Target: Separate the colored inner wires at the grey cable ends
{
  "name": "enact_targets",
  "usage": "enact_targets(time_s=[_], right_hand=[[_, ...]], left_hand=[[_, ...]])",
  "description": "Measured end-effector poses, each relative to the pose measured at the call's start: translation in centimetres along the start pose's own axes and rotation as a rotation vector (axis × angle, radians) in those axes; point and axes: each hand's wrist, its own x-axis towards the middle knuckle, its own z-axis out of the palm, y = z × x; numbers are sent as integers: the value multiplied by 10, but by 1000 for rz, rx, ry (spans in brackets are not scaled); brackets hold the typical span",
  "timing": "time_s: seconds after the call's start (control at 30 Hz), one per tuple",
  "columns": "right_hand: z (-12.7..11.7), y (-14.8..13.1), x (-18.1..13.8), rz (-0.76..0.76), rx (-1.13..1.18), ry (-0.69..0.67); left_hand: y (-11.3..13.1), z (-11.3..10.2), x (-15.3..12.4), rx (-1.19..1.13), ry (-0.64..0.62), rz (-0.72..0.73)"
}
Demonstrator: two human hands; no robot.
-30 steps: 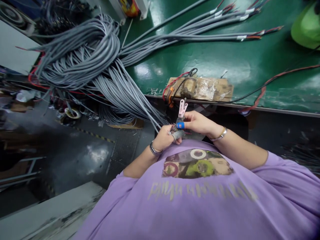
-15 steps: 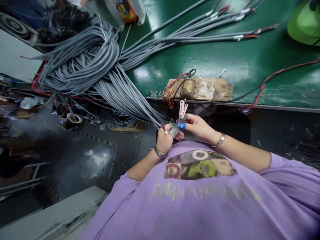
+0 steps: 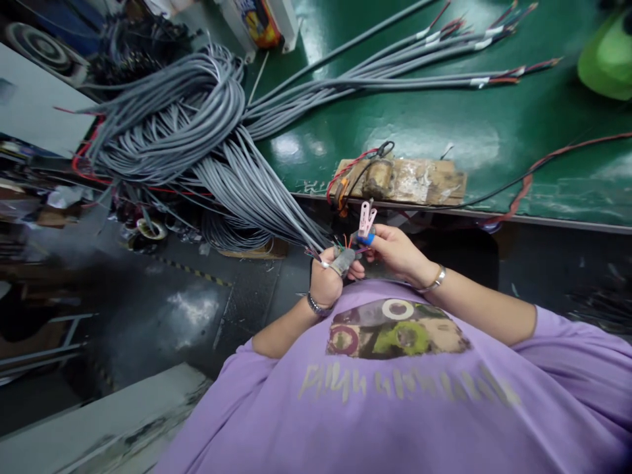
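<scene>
My left hand (image 3: 326,282) is closed around the end of a grey cable, its thumb wrapped in a grey cover (image 3: 342,262). Thin coloured wires (image 3: 347,242) fan out from the cable end above that thumb. Close by on the right, my right hand (image 3: 397,251) is pinched, with a blue wrap (image 3: 365,239) on the thumb. A pink clothespin (image 3: 366,219) stands up at its fingertips, seemingly clipped to a grey cover on the index finger. What lies inside the pinch is too small to make out. Grey cables (image 3: 276,191) run down from the bench to my left hand.
A large coil of grey cable (image 3: 162,131) lies on the green bench (image 3: 494,131), with stripped ends pointing right. At the bench edge sits a wooden block (image 3: 429,181) with red and black leads. A green container (image 3: 607,59) stands at the far right.
My right hand has drawn slightly away to the right from my left hand, and the coloured wires now show spread apart. The whole view has shifted a little.
</scene>
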Motion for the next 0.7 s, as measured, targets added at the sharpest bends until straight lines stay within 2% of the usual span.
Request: enact_targets(time_s=[0.2, 0.37, 0.57, 0.7], right_hand=[[-18, -2, -4, 88, 130, -159], [-13, -4, -6, 92, 118, -269], [3, -1, -8, 11, 62, -191], [7, 1, -11, -18, 103, -168]], left_hand=[[2, 1, -2, -21, 25, -4], [-1, 0, -2, 4, -20, 20], [-4, 0, -1, 78, -57, 35], [-4, 2, -1, 48, -8, 47]])
